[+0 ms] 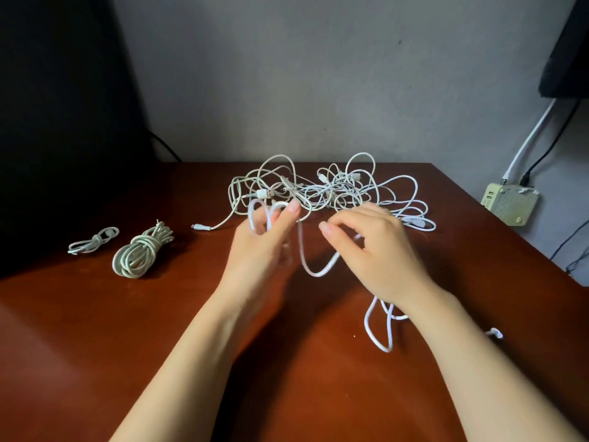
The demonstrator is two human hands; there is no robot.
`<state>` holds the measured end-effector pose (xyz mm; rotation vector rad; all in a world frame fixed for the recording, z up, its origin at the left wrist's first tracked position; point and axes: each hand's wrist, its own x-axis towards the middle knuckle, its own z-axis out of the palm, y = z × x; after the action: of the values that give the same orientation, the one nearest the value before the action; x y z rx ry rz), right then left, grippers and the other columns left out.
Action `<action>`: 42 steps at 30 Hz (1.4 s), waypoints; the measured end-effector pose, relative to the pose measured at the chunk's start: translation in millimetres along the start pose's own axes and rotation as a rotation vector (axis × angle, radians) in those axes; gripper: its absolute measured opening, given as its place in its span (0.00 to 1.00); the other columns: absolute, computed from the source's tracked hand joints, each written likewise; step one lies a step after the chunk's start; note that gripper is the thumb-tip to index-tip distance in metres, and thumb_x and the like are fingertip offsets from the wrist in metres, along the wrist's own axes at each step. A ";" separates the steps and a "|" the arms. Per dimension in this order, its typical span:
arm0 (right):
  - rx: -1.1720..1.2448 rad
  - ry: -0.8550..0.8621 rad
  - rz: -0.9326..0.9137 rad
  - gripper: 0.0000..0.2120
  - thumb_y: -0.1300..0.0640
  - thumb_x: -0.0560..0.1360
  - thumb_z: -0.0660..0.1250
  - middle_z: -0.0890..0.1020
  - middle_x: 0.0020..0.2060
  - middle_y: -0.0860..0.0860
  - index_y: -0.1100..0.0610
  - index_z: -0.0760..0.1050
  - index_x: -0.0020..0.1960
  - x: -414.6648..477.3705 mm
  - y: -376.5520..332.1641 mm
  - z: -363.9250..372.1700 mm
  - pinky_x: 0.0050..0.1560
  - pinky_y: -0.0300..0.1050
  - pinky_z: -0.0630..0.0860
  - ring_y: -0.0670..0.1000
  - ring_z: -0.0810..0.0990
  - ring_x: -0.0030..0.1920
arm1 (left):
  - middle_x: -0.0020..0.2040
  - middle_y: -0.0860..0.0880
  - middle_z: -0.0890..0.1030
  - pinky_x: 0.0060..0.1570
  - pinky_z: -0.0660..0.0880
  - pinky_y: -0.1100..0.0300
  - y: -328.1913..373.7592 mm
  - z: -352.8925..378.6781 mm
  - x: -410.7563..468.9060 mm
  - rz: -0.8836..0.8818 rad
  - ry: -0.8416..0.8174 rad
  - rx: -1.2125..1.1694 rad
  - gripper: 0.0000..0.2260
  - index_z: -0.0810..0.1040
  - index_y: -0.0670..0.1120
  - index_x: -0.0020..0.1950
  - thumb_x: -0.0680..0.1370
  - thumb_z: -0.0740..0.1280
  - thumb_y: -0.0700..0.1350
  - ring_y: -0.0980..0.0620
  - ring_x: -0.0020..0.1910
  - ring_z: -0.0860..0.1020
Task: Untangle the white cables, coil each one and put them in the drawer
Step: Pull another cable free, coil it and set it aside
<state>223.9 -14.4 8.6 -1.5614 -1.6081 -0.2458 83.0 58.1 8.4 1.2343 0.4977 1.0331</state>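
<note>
A tangle of white cables lies at the back of the brown table. My left hand holds a few loops of one white cable wound around its fingers. That cable sags between my hands. My right hand pinches it with curled fingers, and its loose end trails on the table below my right wrist. Two coiled cables lie at the left: a small one and a thicker bundle. No drawer is in view.
A pale green charger block with plugged cords sits off the table's right edge against the wall. A dark object fills the back left. The grey wall stands just behind the tangle.
</note>
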 end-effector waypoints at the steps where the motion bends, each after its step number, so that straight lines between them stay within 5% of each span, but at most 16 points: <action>1: -0.013 -0.024 0.021 0.20 0.41 0.75 0.56 0.78 0.35 0.42 0.53 0.79 0.40 0.8 2.1 -1.0 0.45 0.42 0.69 0.47 0.74 0.41 | 0.32 0.48 0.52 0.21 0.54 0.67 2.2 -5.7 2.4 0.001 0.033 -0.032 0.22 0.60 0.51 0.35 0.70 0.76 0.49 0.54 0.26 0.51; 3: -0.014 -0.129 0.104 0.22 0.36 0.73 0.55 0.79 0.38 0.43 0.52 0.79 0.42 0.3 4.7 -0.6 0.49 0.44 0.70 0.47 0.75 0.44 | 0.27 0.52 0.56 0.21 0.54 0.66 4.9 -15.3 6.3 0.005 0.128 -0.060 0.24 0.60 0.52 0.35 0.65 0.79 0.45 0.56 0.23 0.53; 6: 0.085 -0.244 0.198 0.18 0.37 0.74 0.59 0.77 0.34 0.46 0.51 0.77 0.41 -3.1 1.5 1.9 0.41 0.46 0.72 0.45 0.74 0.35 | 0.22 0.56 0.60 0.20 0.55 0.66 4.1 -23.9 10.8 0.007 0.295 -0.035 0.22 0.60 0.51 0.35 0.69 0.74 0.36 0.59 0.19 0.56; 9: 0.196 -0.248 0.151 0.11 0.48 0.78 0.63 0.79 0.33 0.47 0.52 0.74 0.40 -3.8 -6.5 3.6 0.39 0.42 0.71 0.46 0.74 0.32 | 0.26 0.53 0.58 0.23 0.51 0.64 2.7 -28.0 14.9 -0.014 0.395 -0.021 0.18 0.60 0.51 0.34 0.73 0.63 0.31 0.58 0.21 0.55; 12: 0.281 -0.199 0.094 0.10 0.49 0.78 0.63 0.79 0.32 0.46 0.50 0.73 0.39 -2.6 -12.8 4.0 0.37 0.41 0.71 0.48 0.75 0.31 | 0.29 0.52 0.62 0.23 0.56 0.65 2.0 -25.3 15.7 -0.056 0.397 0.036 0.12 0.66 0.48 0.38 0.75 0.55 0.33 0.59 0.22 0.60; 16: 0.330 -0.167 0.043 0.10 0.46 0.76 0.60 0.79 0.31 0.46 0.45 0.72 0.38 -2.2 -17.3 4.7 0.38 0.53 0.73 0.56 0.77 0.31 | 0.32 0.49 0.73 0.33 0.66 0.62 1.3 -15.0 12.2 -0.117 0.241 -0.056 0.11 0.74 0.44 0.47 0.79 0.53 0.36 0.55 0.30 0.69; 20: 0.362 -0.133 0.010 0.09 0.47 0.76 0.61 0.77 0.28 0.48 0.39 0.73 0.37 -1.9 -18.8 4.9 0.36 0.43 0.72 0.50 0.75 0.29 | 0.29 0.48 0.70 0.22 0.62 0.66 2.3 -9.0 4.7 -0.220 -0.031 -0.096 0.15 0.75 0.42 0.50 0.83 0.51 0.46 0.55 0.22 0.65; 29: 0.297 0.054 0.077 0.11 0.47 0.76 0.66 0.76 0.22 0.45 0.43 0.72 0.35 -2.2 -13.9 3.6 0.33 0.37 0.71 0.45 0.74 0.24 | 0.29 0.49 0.61 0.22 0.52 0.65 4.1 1.9 -6.4 -0.202 -0.386 -0.024 0.24 0.68 0.43 0.41 0.76 0.55 0.65 0.57 0.21 0.55; 31: 0.293 0.092 0.118 0.11 0.46 0.75 0.67 0.76 0.22 0.44 0.46 0.72 0.36 -2.7 -13.4 4.2 0.32 0.39 0.71 0.45 0.74 0.23 | 0.26 0.46 0.61 0.22 0.53 0.66 3.1 0.9 -6.9 -0.161 -0.430 0.003 0.17 0.71 0.43 0.40 0.76 0.62 0.57 0.58 0.21 0.56; 34: 0.319 0.169 0.162 0.13 0.49 0.73 0.71 0.75 0.21 0.41 0.46 0.68 0.35 -2.2 -14.8 3.3 0.32 0.35 0.69 0.43 0.74 0.23 | 0.35 0.37 0.60 0.23 0.57 0.67 2.6 0.5 -7.3 -0.154 -0.485 -0.029 0.13 0.77 0.41 0.58 0.75 0.62 0.42 0.58 0.23 0.58; 38: 0.346 0.183 0.201 0.14 0.49 0.72 0.72 0.76 0.21 0.42 0.47 0.68 0.34 -1.4 -16.3 3.8 0.31 0.37 0.70 0.44 0.75 0.22 | 0.36 0.45 0.72 0.23 0.58 0.68 1.6 4.5 -10.2 -0.197 -0.513 -0.101 0.09 0.79 0.46 0.52 0.78 0.61 0.45 0.58 0.25 0.61; 42: 0.373 0.144 0.279 0.14 0.39 0.68 0.67 0.80 0.27 0.48 0.48 0.68 0.37 0.2 -13.3 7.2 0.35 0.51 0.76 0.46 0.76 0.26 | 0.41 0.46 0.74 0.24 0.58 0.67 3.0 5.8 -8.2 -0.234 -0.391 -0.177 0.19 0.75 0.40 0.63 0.78 0.58 0.49 0.57 0.28 0.66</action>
<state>208.9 -12.1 9.8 -1.4183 -1.2246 0.0881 82.5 48.1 11.3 1.1522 0.2336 0.6037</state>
